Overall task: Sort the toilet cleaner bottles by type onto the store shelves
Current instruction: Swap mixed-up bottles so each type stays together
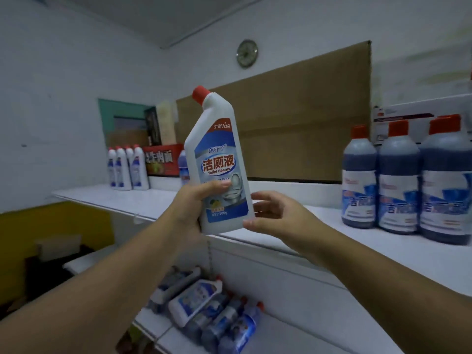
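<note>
Upper white shelf: four white bottles are stood at the far left beside a red carton, three dark blue bottles at the right. Lower shelf: mixed bottles are heaped on their sides.

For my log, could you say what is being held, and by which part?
Left hand grips the white bottle by its lower body; right hand open beside it.

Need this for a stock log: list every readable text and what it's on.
"全新升级": red band on the white bottle.
"洁厕液": its label.
"Toilet cleaner": just beneath.
"NET:500g": label foot.
"牛肉面": red carton.
"洁厕", partly: dark blue bottles; the rest is blurred.
Unreadable: far white bottles, lower-shelf bottles.
</note>
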Available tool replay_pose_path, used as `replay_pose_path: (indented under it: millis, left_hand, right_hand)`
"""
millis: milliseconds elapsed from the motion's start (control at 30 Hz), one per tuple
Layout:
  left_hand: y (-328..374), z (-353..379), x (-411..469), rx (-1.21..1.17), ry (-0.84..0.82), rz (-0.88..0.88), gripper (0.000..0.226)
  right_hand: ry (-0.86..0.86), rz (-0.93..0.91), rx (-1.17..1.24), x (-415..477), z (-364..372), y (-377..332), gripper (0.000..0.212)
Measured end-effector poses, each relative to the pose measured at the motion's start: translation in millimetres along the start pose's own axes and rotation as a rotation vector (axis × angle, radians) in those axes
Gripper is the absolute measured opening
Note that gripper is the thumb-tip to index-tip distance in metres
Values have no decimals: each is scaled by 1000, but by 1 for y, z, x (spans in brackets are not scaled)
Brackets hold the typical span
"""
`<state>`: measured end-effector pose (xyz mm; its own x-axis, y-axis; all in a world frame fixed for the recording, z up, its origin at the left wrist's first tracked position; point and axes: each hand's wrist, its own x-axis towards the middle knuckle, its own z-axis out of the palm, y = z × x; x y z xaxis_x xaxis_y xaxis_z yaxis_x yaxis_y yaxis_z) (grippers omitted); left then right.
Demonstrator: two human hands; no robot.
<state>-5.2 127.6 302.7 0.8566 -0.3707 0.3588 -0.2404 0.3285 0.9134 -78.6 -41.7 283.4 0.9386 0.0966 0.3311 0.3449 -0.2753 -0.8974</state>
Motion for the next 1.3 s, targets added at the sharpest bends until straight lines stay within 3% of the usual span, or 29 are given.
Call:
replay_pose_path:
  millis: [200,367,600,1033,1300]
  left_hand:
    - [29,-129,-22,92,197,56,66]
    - [55,-219,-32,107,264,120,45]
    - [75,-340,-22,162,356,139,43]
    - [73,-512,72,227,413,132,47]
    - [64,-605,148,140,299,152,41]
  right_hand:
    - [-189,-34,61,78,119,-4,64]
    - [-246,-69,81,138,203,-7,66]
    - [-308,-95,119,222,306,-3,71]
    - [-351,-131,145,408,418,29,62]
    - [-237,-94,5,488,447,44,62]
